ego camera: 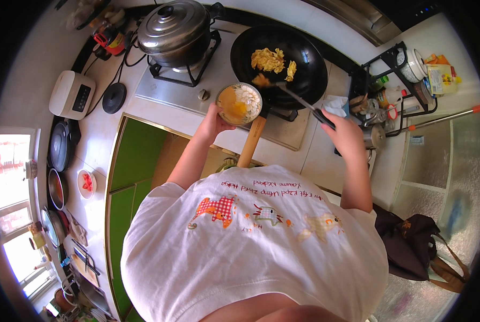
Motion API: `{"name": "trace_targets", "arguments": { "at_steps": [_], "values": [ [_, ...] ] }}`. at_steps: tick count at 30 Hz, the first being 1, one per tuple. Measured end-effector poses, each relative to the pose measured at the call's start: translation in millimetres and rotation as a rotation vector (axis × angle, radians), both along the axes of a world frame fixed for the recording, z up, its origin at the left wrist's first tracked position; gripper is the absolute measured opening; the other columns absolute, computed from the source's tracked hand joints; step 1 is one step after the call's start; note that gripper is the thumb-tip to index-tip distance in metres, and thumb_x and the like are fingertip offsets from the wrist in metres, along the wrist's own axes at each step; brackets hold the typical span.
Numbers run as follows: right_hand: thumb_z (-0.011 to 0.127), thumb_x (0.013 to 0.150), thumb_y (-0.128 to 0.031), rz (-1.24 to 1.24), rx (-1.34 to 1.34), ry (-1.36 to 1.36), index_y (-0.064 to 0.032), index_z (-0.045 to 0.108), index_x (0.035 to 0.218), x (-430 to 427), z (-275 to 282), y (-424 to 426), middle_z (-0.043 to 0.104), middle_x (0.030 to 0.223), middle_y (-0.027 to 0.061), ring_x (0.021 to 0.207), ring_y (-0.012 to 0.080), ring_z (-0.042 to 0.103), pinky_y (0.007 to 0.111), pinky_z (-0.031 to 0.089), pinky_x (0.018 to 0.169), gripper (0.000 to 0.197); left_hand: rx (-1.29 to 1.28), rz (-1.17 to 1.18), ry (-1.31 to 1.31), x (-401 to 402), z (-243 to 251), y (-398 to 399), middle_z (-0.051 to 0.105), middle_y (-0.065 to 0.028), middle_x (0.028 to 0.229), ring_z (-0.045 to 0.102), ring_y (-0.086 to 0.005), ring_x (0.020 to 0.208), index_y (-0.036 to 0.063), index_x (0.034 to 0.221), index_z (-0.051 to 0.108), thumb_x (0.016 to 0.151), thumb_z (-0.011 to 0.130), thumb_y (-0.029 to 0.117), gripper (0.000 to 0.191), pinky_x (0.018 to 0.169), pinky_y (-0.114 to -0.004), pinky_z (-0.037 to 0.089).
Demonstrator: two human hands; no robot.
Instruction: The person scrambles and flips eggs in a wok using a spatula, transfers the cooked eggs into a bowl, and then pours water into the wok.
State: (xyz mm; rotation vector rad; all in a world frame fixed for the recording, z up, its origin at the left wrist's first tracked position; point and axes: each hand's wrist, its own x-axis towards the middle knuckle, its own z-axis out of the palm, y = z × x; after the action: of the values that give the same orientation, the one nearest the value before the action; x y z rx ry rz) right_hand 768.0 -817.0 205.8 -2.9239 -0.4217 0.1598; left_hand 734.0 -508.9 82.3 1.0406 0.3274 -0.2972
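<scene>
My left hand (215,122) holds a patterned bowl (251,116) at the near left rim of a black wok (306,78). Yellow liquid, apparently beaten egg, coats part of the bowl's inside, and the bowl looks tilted. Gripped in my right hand (342,131) is the black handle of a spatula (300,99); its head reaches over the wok beside an orange-brown piece of food (261,80). Cooked scrambled egg (267,60) lies farther back in the wok, with a smaller piece to its right. The wok's wooden handle (252,139) points towards me.
Left of the wok, a lidded steel pot (174,30) stands on the other burner. A white appliance (72,95) and a bowl of cut red food (86,184) are on the left counter. At the right, a black rack (401,100) holds jars and bottles.
</scene>
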Motion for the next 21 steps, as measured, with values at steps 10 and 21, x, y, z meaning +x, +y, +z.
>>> {"name": "trace_targets", "arguments": {
  "at_steps": [10, 21],
  "values": [
    [0.047, 0.084, -0.013, -0.394, 0.913, 0.535, -0.0136, 0.045, 0.113, 39, -16, -44, 0.048, 0.072, 0.0024, 0.050, 0.0081, 0.044, 0.019, 0.035, 0.043, 0.030, 0.051, -0.071, 0.010, 11, -6, 0, 0.054, -0.0170, 0.098, 0.056, -0.0221, 0.079, 0.0025, 0.111, 0.041, 0.079, 0.030, 0.035, 0.047, 0.070, -0.032, 0.047],
    [0.047, 0.084, -0.022, -0.425, 0.689, 0.808, -0.0063, 0.050, 0.111, 79, 0, -104, 0.059, 0.068, 0.0074, 0.046, 0.0070, 0.046, 0.017, 0.032, 0.036, 0.032, 0.138, -0.148, 0.021, 8, -16, -19, 0.049, -0.0178, 0.112, 0.053, -0.0268, 0.098, -0.0004, 0.120, 0.038, 0.085, 0.010, 0.048, 0.065, 0.085, -0.036, 0.042]
  ]
}}
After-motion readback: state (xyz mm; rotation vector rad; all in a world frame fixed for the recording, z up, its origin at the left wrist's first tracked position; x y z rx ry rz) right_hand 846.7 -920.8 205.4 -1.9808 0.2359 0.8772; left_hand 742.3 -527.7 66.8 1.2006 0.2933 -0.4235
